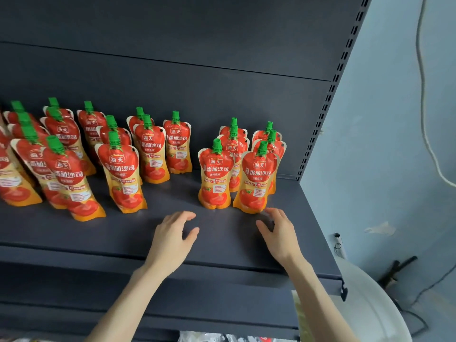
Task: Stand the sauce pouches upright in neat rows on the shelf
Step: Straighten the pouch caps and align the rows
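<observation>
single view, head-worn, wide angle. it looks forward and down onto a dark shelf from the front, from above shelf level, so the shelf top fills mid frame. close range: both forearms enter from the bottom edge, with the left hand and right hand at lower centre. it faces the back panel, aimed right of centre. the slotted upright and blue wall take the right side. rows of sauce pouches run off the left edge. the shelf's front edge slopes down to the right.
</observation>
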{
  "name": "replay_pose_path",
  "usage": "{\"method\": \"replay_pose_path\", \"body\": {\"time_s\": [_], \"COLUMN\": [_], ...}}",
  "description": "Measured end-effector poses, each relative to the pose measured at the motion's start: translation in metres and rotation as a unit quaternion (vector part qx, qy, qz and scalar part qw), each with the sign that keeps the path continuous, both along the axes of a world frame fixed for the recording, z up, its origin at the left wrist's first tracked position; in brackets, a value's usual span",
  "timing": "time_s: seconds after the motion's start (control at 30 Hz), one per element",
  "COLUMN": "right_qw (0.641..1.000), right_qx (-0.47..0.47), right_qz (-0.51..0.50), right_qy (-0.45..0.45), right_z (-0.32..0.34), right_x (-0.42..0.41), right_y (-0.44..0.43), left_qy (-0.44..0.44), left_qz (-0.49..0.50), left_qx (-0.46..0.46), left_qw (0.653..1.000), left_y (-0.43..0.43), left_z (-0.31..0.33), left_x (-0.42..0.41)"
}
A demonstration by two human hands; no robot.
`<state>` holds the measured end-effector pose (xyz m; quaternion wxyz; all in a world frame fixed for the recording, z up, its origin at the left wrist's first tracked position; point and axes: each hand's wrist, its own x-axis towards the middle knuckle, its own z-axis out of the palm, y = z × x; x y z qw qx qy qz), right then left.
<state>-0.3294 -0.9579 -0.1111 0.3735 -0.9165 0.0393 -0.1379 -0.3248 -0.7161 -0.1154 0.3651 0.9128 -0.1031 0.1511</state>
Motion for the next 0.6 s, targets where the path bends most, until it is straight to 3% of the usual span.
{"method": "replay_pose_path", "body": {"time_s": [0.27,0.6], "right_qw": [0.994,0.984], "right_qx": [-0.047,0.007], "right_qz": [0.058,0.142], "right_qy": [-0.075,-0.109], "right_z": [0.030,0.041], "right_x": [-0.042,-0.077], "right_y": [0.083,0.308], "left_qy": [-0.083,-0.096], "left_qz": [-0.005,0.044], "left_qx": [0.027,0.004], "left_qw": [0.996,0.994], "left_y": [0.073,0.278], "left_z": [0.032,0.046], "left_x": [-0.047,-0.113]}}
